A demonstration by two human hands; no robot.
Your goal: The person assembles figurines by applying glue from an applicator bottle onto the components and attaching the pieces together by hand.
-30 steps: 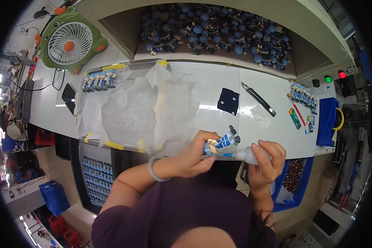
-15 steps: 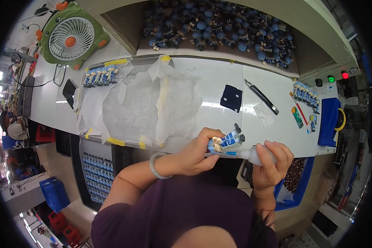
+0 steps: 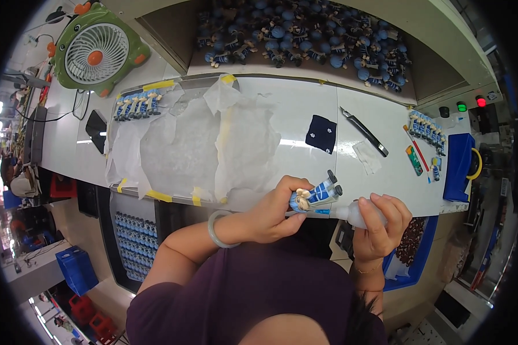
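No words or numbers can be read: the small green packet (image 3: 413,160), ahead and to the right of the right grip (image 3: 380,225), is printed too finely to make out, and the dark cloth (image 3: 321,138), ahead and to that grip's left, bears tiny unreadable white marks (image 3: 328,130)

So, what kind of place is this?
Probably a toy workshop: small blue-headed figures lie heaped, rows of small blue-and-white pieces line a black rectangular tray, and the right hand holds a translucent white bottle.
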